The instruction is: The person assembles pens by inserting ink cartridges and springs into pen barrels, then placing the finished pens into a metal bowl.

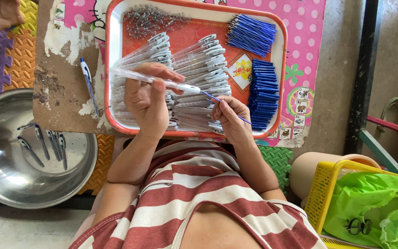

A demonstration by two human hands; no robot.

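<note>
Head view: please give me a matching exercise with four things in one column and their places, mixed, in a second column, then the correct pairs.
Things:
1. clear plastic pen barrel
2. thin blue ink refill
3. small metal springs
4. finished pens

Places:
A. in the round steel bowl
B. held by the left hand
C. at the far left corner of the red and white tray
D. pinched by the right hand

Pairs: 1-B, 2-D, 3-C, 4-A

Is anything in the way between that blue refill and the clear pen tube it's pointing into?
Nothing visible. The right hand holds the blue refill with its tip at the open end of the clear pen barrel gripped by the left hand.
</note>
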